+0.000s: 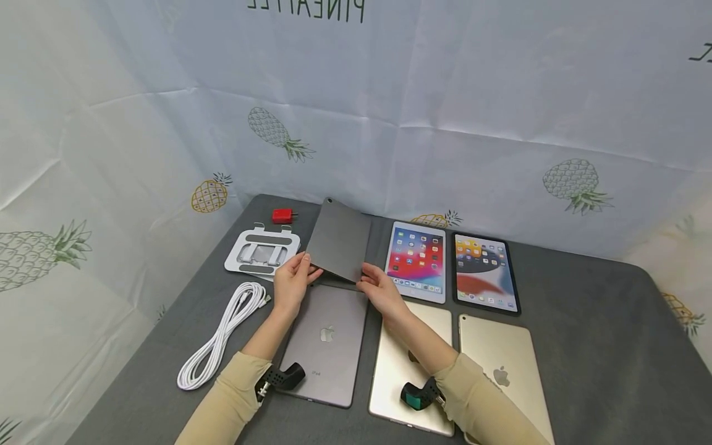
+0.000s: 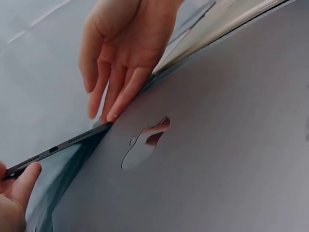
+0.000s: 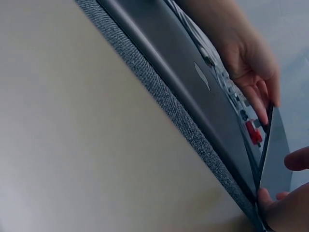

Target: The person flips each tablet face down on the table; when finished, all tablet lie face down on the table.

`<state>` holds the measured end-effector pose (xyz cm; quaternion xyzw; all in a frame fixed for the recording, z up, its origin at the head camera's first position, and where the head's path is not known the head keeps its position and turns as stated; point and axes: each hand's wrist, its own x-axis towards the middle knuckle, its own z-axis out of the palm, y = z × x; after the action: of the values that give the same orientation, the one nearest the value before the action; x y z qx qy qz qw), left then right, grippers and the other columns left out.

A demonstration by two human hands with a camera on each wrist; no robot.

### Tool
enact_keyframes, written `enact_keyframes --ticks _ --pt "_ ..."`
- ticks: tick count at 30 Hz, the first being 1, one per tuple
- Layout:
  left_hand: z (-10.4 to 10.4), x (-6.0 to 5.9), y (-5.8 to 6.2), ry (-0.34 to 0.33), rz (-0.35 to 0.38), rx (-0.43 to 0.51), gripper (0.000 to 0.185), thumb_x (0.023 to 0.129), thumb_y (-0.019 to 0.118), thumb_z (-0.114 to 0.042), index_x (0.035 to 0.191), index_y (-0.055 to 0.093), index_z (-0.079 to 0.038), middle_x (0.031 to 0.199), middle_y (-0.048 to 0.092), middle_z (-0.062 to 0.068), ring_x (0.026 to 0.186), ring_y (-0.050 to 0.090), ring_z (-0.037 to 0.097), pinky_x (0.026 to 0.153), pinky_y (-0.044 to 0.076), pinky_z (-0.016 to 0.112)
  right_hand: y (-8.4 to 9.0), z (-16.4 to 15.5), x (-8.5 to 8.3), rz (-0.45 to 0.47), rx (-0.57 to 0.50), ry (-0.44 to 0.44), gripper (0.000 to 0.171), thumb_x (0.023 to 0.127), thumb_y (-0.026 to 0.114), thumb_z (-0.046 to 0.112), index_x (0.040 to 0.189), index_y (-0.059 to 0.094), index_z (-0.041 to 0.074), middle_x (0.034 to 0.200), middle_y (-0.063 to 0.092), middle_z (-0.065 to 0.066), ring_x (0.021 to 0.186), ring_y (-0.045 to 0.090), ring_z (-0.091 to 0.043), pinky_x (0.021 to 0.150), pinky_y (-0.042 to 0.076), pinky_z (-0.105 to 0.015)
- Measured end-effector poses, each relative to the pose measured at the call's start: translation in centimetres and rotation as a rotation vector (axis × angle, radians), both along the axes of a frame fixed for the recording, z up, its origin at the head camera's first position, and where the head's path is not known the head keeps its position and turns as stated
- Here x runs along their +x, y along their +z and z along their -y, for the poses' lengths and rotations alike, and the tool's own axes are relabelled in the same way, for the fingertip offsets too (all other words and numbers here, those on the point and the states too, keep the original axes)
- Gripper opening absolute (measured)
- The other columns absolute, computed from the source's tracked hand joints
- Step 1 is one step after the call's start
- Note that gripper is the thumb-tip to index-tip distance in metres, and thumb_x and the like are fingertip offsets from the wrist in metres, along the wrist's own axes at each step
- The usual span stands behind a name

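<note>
A dark grey tablet (image 1: 339, 247) is tilted up off the table with its back towards me, its far edge leaning away. My left hand (image 1: 300, 269) pinches its near left corner and my right hand (image 1: 369, 286) pinches its near right corner. In the left wrist view the tablet's thin port edge (image 2: 63, 149) runs between my left thumb (image 2: 21, 186) and the right hand's fingers (image 2: 116, 104). Under the hands a grey tablet (image 1: 328, 343) lies face down, logo up.
Two gold tablets (image 1: 408, 371) (image 1: 503, 371) lie face down to the right. Two lit tablets (image 1: 418, 259) (image 1: 485, 272) lie behind them. A coiled white cable (image 1: 222, 334), a folded stand (image 1: 262, 252) and a red charger (image 1: 282, 216) sit at the left on the grey table (image 1: 601, 346).
</note>
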<state>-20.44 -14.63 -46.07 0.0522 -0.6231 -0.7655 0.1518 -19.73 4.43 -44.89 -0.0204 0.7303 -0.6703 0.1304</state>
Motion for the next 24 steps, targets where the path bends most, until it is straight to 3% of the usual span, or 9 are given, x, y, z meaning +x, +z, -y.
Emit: enact_keyframes --ticks 9,15,19,24 --pt "0.6 -0.3 -0.2 -0.021 0.100 -0.072 0.037 0.100 0.051 -0.004 0.130 0.049 0.019 0.109 0.061 0.037 0.069 0.068 0.004 0.073 0.055 0.021 0.0 -0.1 0.1 0.002 0.002 -0.010 0.052 0.094 0.055 0.002 0.143 0.040 -0.007 0.145 0.041 -0.024 0.130 0.042 -0.037 0.108 0.036 -0.047" --pt "0.8 -0.4 -0.2 -0.037 0.111 -0.181 0.034 0.100 0.054 -0.005 0.126 0.055 0.017 0.097 0.066 0.035 0.069 0.070 0.006 0.069 0.055 0.018 0.0 -0.2 0.2 -0.002 0.008 -0.012 0.054 0.094 0.055 0.003 0.144 0.039 -0.007 0.147 0.040 -0.022 0.131 0.041 -0.036 0.109 0.035 -0.047" --pt "1.1 -0.5 -0.3 -0.021 0.110 -0.303 0.030 0.098 0.056 -0.005 0.120 0.060 0.016 0.088 0.069 0.030 0.064 0.069 0.003 0.064 0.054 0.016 0.0 -0.4 0.3 -0.011 0.004 -0.011 0.055 0.094 0.054 0.002 0.145 0.037 -0.007 0.148 0.039 -0.023 0.133 0.039 -0.037 0.110 0.034 -0.048" --pt "1.4 -0.6 -0.7 0.034 0.115 -0.529 0.028 0.095 0.062 -0.008 0.114 0.067 0.012 0.083 0.072 0.022 0.060 0.067 0.005 0.058 0.050 0.010 -0.1 -0.5 0.3 -0.005 -0.005 -0.002 0.056 0.094 0.054 0.002 0.146 0.035 -0.008 0.150 0.036 -0.024 0.135 0.036 -0.039 0.110 0.032 -0.049"
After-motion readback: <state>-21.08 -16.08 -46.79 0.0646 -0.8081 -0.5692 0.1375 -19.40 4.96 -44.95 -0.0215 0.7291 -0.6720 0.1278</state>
